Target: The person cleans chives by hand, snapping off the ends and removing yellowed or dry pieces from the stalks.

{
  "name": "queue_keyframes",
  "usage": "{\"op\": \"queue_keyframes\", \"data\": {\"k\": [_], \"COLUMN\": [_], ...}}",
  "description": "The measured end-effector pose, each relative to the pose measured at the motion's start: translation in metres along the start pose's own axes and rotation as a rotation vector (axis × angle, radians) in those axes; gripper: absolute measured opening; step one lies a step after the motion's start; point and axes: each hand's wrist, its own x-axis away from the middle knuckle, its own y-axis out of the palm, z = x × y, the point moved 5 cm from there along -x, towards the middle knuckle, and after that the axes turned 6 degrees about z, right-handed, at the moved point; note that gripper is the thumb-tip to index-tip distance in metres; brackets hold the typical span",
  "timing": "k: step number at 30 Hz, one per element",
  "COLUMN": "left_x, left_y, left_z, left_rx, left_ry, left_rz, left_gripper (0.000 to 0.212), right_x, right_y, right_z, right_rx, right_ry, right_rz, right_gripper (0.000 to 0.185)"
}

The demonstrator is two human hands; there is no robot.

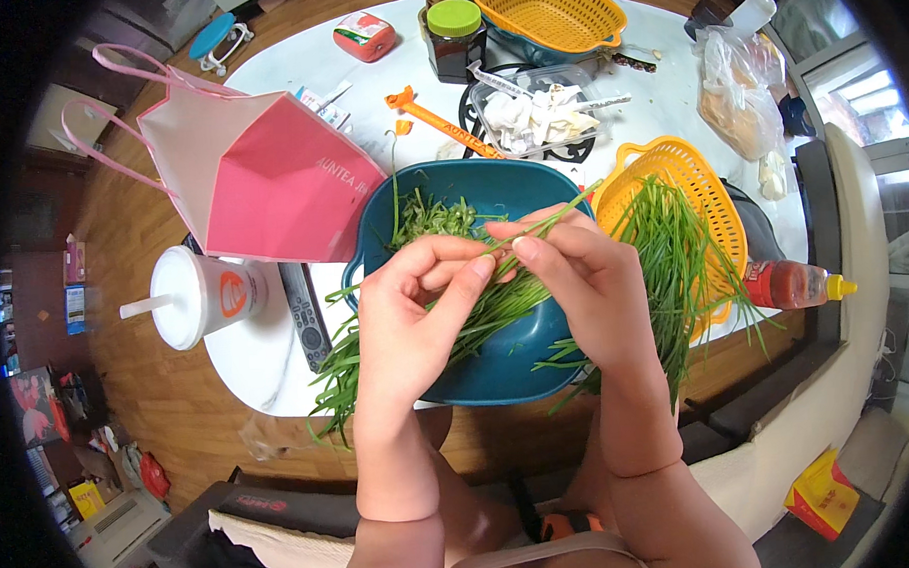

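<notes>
Between the fingertips of both hands, above a dark teal basin (517, 368), I hold a few thin green garlic chive stalks (561, 214). My left hand (418, 308) pinches them between thumb and forefinger, and my right hand (589, 279) grips them close beside it. Under my hands a bunch of chives (504, 312) lies across the basin, its leaves hanging over the left rim. Wilted green trimmings (437, 218) sit at the basin's far left. To the right, more chives (659, 239) spill over a yellow plastic colander (702, 170).
A pink paper bag (270, 178), white lidded cup (192, 297) and remote control (305, 319) stand left. Behind are a clear tub of tissues (539, 116), green-lidded jar (454, 47) and second yellow colander (550, 14). A red sauce bottle (789, 284) lies right.
</notes>
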Motion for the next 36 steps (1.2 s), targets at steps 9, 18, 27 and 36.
{"op": "queue_keyframes", "data": {"k": [9,18,27,36], "left_x": [0.005,0.003,0.005,0.006], "left_y": [-0.006,-0.005,0.003,0.002], "left_z": [0.011,0.028,0.023,0.020], "left_rx": [-0.209,-0.332,-0.227,-0.284], "left_ry": [0.079,0.429,0.380,0.357], "left_rz": [0.079,0.125,0.053,0.105], "left_gripper": [0.009,0.021,0.015,0.009], "right_x": [-0.001,0.006,0.013,0.004], "right_y": [0.008,0.015,0.015,0.001], "right_z": [-0.004,-0.008,-0.002,-0.005], "right_rx": [-0.096,-0.151,-0.218,-0.324], "right_ry": [-0.085,0.118,0.255,0.023], "right_rz": [-0.059,-0.112,-0.106,0.104], "right_gripper": [0.018,0.030,0.031,0.008]}}
